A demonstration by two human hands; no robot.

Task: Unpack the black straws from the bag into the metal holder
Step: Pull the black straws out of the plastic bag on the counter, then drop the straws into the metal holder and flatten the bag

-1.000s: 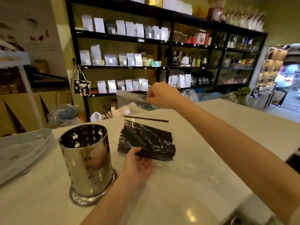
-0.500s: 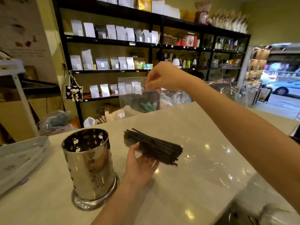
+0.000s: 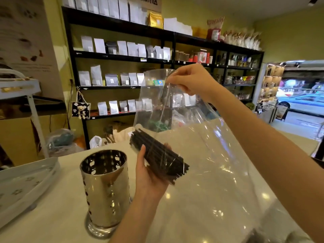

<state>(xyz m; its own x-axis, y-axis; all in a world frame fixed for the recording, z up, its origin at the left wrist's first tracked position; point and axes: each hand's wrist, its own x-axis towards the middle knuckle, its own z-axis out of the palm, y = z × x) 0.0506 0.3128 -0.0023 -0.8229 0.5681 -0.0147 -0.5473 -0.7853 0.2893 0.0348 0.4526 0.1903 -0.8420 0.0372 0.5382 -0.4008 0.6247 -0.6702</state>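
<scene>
right forearm (image 3: 273, 137): cut by frame edge | shelf labels (image 3: 112, 81): unreadable

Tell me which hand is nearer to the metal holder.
Left. The left hand grips the bundle of straws just right of the metal holder. The right hand is raised well above, pinching the clear bag.

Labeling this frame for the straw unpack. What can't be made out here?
- Inside of the metal holder, head view: its own wall hides the bottom, so contents unknown.
- Black straws: count unreadable; the clear bag glares over them and the left hand covers part.
- Right hand: fingertips pinching the bag are blurred.
- Shelf labels: too small.
</scene>
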